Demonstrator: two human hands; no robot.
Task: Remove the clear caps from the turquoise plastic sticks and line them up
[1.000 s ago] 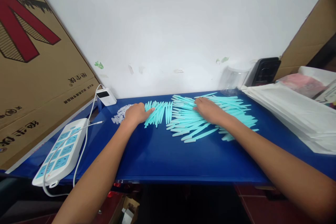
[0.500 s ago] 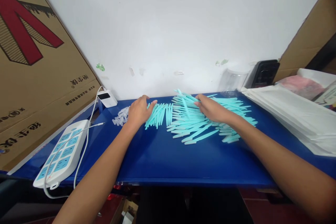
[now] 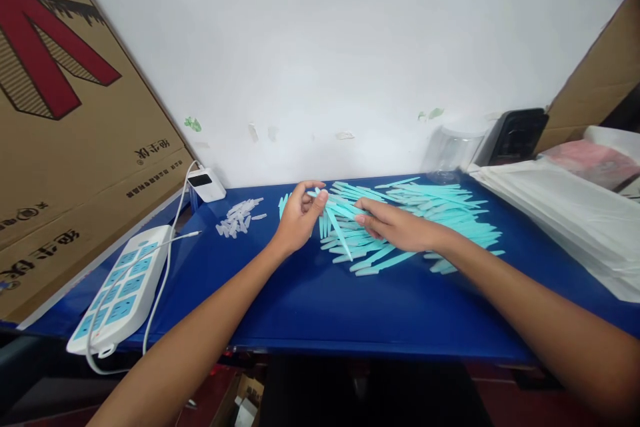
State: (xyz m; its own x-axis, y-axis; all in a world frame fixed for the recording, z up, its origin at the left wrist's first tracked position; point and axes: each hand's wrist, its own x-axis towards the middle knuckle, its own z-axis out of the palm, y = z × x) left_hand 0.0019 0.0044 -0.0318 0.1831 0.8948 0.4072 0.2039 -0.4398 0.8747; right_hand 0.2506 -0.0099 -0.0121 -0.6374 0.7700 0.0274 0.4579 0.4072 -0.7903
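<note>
Bunch of sticks [image 3: 341, 202] is held over desk [image 3: 320, 307], near middle of back edge: left end is clamped by fingers of left hand [image 3: 299, 219], right end by fingers of right hand [image 3: 397, 221]; neither hand is nearer. Long axis is laid roughly left to right. One stray stick [image 3: 342, 237] is angled toward front edge. Sticks in bunch and in pile [image 3: 457, 213] right of middle are overlapped, cannot be counted. Clear pieces [image 3: 238, 217] near back left corner: many, one set apart. One strip [image 3: 125, 285] is seen at left edge, one tub [image 3: 453, 150] near back right corner.
</note>
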